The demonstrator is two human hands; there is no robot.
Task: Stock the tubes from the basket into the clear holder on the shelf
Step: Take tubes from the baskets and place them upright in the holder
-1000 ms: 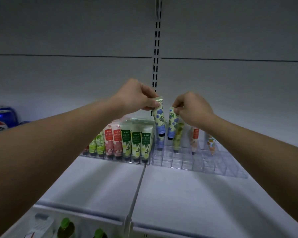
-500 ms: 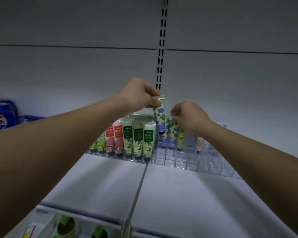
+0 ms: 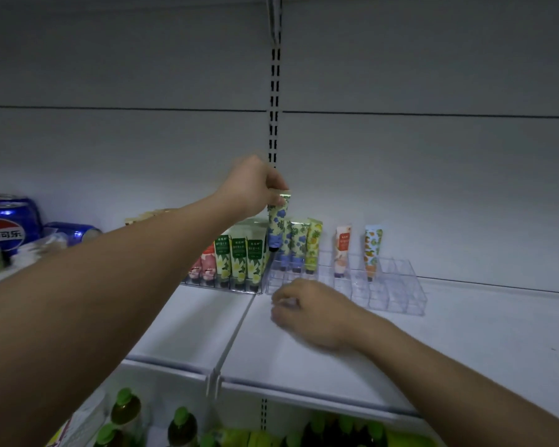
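White metal shelf (image 3: pixel 304 356) fills most of the view, grey back panel behind it with a slotted upright (image 3: pixel 274 91). On the shelf, far centre-right, the clear holder (image 3: pixel 397 285): a gridded acrylic tray, most cells bare. Touching its left edge, a second tray (image 3: pixel 226 287) packed with green and pink tubes. Far left, blue Pepsi cans (image 3: pixel 8 221). Lower shelf, near edge: green-capped bottles (image 3: pixel 125 408). Basket not in view.

In the holder, far row, standing cap down: two blue-flower tubes (image 3: pixel 296 246) and a yellow pineapple tube (image 3: pixel 313 245) side by side at the left, then a peach tube (image 3: pixel 342 250), then an orange-and-green fruit tube (image 3: pixel 372 250), each apart from the next.

Left hand (image 3: pixel 255 185) pinches the crimped top of another blue-flower tube (image 3: pixel 279 224), upright, cap just above the holder's far-left corner, not yet seated. Right hand (image 3: pixel 307 312) hovers low at the holder's near edge, fingers loosely curled, blurred; looks like it holds nothing.

Risks, judged: the cap could land on a divider wall rather than in a cell, so the tube tips and knocks its neighbours. It's also right at the seam of the two trays, so it could drop into the gap or the wrong tray. A push down on a misaligned tube may slide the light holder, since no hand steadies it.
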